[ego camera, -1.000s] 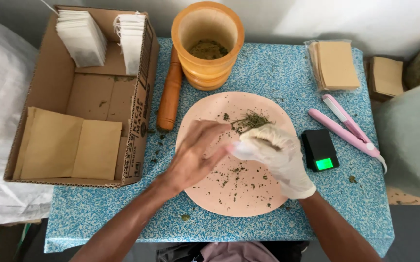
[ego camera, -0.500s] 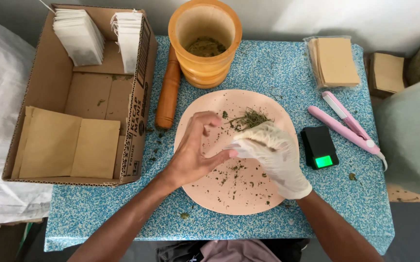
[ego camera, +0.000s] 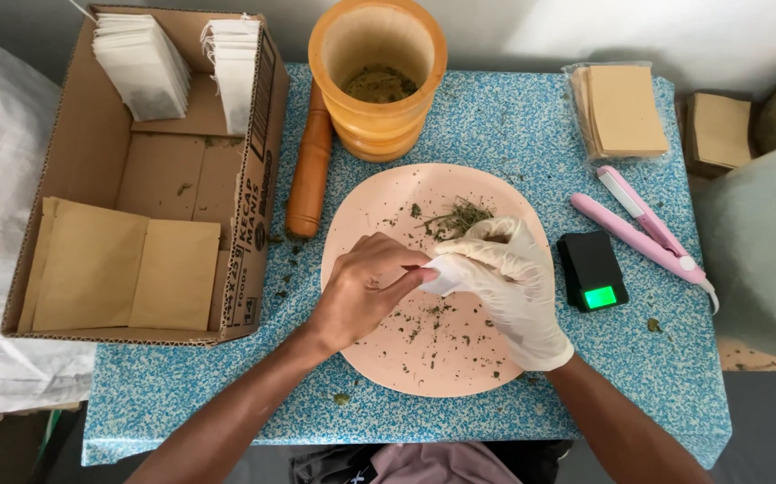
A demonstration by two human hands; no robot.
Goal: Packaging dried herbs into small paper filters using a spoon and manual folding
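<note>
We see both hands meeting over a round pink plate (ego camera: 379, 350) that sits on the blue speckled desk (ego camera: 513, 116). The bare left hand (ego camera: 363, 291) has its fingers curled, pinching the edge of a small white sachet (ego camera: 442, 275), and the right hand (ego camera: 513, 282), in a white glove, grips the same sachet from the other side, fingers bent around it; the sachet is held just above the middle of the plate. A small heap of dried green herbs (ego camera: 461, 217) lies on the far part of the plate, just beyond the gloved fingers, and loose flakes are scattered over the rest of it. Behind the plate stands a wooden mortar (ego camera: 377, 81) with herb bits in its bottom, and a wooden pestle (ego camera: 309, 170) lies beside it, against the cardboard box (ego camera: 253, 206). We find the box at the left of the desk holding two stacks of white sachets at the back and flat brown envelopes (ego camera: 123, 264) in front. To the right of the plate sits a small black scale (ego camera: 591, 269) with a lit green display, then a pink sealing tool (ego camera: 643, 224), and a clear pack of brown envelopes (ego camera: 619, 109) further back.
</note>
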